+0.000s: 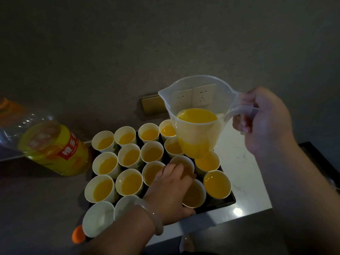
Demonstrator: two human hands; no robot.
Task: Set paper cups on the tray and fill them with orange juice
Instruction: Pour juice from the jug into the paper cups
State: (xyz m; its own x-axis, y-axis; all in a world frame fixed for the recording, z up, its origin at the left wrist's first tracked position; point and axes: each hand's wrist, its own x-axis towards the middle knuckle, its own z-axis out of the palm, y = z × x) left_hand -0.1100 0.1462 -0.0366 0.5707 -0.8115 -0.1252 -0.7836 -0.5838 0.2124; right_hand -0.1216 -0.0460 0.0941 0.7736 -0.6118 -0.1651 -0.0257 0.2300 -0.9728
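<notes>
The right hand (pixel 265 122) curls round the handle of a clear plastic jug (pixel 173 107) holding orange juice (pixel 196 115). Below it, on the dark tray (pixel 226 201), most white paper cups (pixel 128 157) are filled. Two empty cups (pixel 97 218) beside the left hand (pixel 171 190) remain; I cannot tell whether it grips anything.

We can read only one piece of writing. It stands on the juice bottle (pixel 55 148) lying tilted at the left. A red band (pixel 69 147) crosses its yellow label, with large white Chinese characters; we make out "橙多". A line of smaller white print sits beside them, too blurred for us to read.
</notes>
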